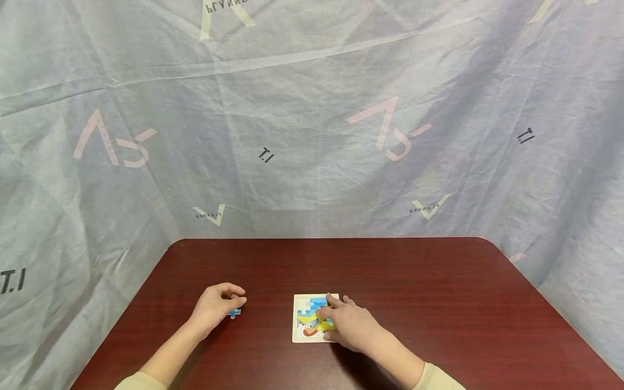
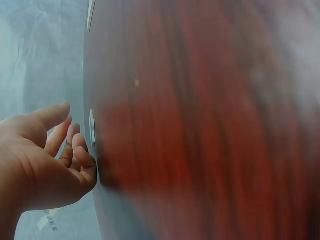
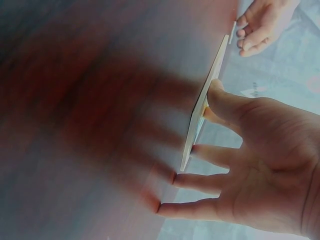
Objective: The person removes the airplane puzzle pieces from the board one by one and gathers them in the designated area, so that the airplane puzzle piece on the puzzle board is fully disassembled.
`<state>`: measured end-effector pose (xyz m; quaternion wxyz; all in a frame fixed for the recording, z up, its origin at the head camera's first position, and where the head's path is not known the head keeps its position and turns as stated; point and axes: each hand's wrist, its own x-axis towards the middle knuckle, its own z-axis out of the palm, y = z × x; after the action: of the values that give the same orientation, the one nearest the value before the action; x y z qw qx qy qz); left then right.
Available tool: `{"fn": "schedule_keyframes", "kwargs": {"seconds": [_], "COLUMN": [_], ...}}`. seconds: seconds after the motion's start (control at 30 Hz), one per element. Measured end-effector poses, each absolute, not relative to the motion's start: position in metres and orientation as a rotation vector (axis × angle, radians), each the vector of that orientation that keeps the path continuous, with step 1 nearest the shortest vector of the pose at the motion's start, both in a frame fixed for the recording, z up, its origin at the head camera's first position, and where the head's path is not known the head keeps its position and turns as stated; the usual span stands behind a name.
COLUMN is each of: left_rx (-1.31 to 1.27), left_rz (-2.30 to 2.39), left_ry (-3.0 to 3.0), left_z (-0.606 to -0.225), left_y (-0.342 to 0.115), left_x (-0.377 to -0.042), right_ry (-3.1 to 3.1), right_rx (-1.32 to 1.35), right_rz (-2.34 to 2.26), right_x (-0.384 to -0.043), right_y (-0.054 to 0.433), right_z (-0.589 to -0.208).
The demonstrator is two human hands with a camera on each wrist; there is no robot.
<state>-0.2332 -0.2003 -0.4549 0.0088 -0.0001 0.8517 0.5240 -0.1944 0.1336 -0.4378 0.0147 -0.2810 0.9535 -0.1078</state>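
Observation:
A square jigsaw board (image 1: pixel 294 325) with a pale wooden rim lies near the table's front, its blue, yellow and red picture partly filled with pieces. Over its right side spreads my right hand (image 1: pixel 356 326). In the right wrist view its thumb and some fingertips meet the board (image 3: pixel 216 62), while two other fingertips reach the table beyond its edge. My left hand (image 1: pixel 210 310) rests to the left, fingers loosely bent and thumb apart from them. Beside those fingers a blue puzzle piece (image 1: pixel 234 313) lies on the table, partly covered in the head view; the left wrist view shows it edge-on.
The dark red-brown wooden table (image 1: pixel 414 271) has rounded far corners. Grey printed cloth (image 1: pixel 312 184) hangs behind it and along both sides. A stretch of tabletop separates the loose piece from the board.

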Motion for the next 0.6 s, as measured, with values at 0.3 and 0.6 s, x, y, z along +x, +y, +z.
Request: {"fn": "schedule_keyframes", "kwargs": {"seconds": [0.3, 0.6], "left_rx": [0.035, 0.107], "left_rz": [1.631, 1.523], "left_ry": [2.649, 2.778], "left_z": [-0.455, -0.455], "left_y": [-0.184, -0.168], "left_x": [-0.234, -0.238], "right_ry": [2.962, 2.964], "right_rx": [-0.88, -0.857], "right_rz": [-0.331, -0.343], "right_x": [-0.195, -0.194], "right_y": [0.134, 0.134], "right_z": [-0.438, -0.436]}}
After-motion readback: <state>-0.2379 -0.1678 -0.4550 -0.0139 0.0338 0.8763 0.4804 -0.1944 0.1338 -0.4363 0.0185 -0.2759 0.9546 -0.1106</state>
